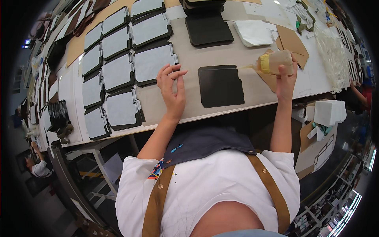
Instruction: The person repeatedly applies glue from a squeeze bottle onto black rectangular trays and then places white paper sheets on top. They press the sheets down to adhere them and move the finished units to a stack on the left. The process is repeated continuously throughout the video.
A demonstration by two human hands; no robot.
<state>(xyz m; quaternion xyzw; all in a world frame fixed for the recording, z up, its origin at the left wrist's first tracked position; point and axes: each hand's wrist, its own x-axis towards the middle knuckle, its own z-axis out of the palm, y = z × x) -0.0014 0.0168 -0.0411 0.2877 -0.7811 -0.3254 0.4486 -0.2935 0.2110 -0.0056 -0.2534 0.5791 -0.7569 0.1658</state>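
Note:
My right hand (286, 80) is wrapped round a translucent squeeze bottle (281, 62) with yellow tape near its neck. The bottle is tipped on its side, its thin nozzle (245, 66) pointing left to the upper right corner of a flat black panel (221, 87). Whether the nozzle tip touches the panel I cannot tell. That panel lies on the table near its front edge and has a notch on its right side. My left hand (172, 89) holds nothing, its fingers apart and loosely bent, left of the panel and beside the rows of grey-faced panels (154, 63).
Beyond the black panel lie a dark stack (209, 29) and a folded white cloth (252, 33). Brown cardboard pieces (293, 45) sit under and behind the bottle. Whitish strips (333, 59) are heaped at the right. Dark straps (59, 116) hang off the table at the left.

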